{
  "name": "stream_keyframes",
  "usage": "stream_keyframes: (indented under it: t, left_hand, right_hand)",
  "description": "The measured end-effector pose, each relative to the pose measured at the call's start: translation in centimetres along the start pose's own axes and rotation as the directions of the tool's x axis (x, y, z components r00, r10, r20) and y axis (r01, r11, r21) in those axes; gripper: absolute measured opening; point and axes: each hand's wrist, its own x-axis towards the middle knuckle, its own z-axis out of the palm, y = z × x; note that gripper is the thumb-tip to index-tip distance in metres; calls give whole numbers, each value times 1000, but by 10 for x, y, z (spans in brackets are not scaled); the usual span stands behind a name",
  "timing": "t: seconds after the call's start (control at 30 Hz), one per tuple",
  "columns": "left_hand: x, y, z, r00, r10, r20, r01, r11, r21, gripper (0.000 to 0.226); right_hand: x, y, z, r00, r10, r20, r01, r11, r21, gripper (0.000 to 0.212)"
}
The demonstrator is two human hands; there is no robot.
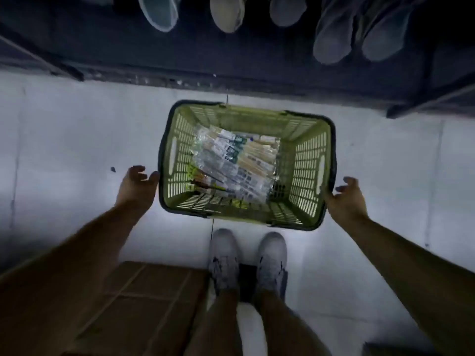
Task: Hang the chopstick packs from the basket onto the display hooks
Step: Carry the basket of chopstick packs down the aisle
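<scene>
Green basket (309,160) sits on the floor (64,150) between my hands, packs (231,160) heaped inside. Left hand (138,182) and right hand (345,197) flank its rim, fingers loosely spread, gripping nothing. Grabbing several slick packs risks dropping some.

- We reach both bare arms forward and down, our left arm (77,242) rising from the lower left corner and our right arm (411,255) from the lower right.
- Our left hand (137,185) turns its palm inward, with the fingers loosely bent and apart and the thumb stretched toward the right.
- Our right hand (345,199) mirrors it, palm inward and fingers spread and lightly curled.
- Both wrists run straight on from the forearms.
- The two hands are well apart, the left slightly higher in view.
- Our legs (223,319) stand between the arms, with our pale shoes (223,253) side by side.
</scene>
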Motion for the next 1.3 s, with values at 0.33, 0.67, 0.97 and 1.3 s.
stream_keyframes:
  t: [0.33,0.67,0.97,1.3]
  left_hand:
    - [54,8,48,999,-42,5,42,977,-208,25]
    - [-50,75,-25,989,139,-47,-142,988,-54,37]
    - [-219,235,-159,927,369,65,-371,928,38,37]
    - [-361,408,-157,713,654,251,-695,707,132,29]
  right_hand:
    - [36,15,44,986,20,-168,-1,994,112,29]
    - [-54,-14,-60,953,122,-277,-62,975,214,34]
    - [-237,-49,-261,886,345,-311,-175,868,464,39]
    - [-364,-11,-402,778,528,-340,-128,664,737,24]
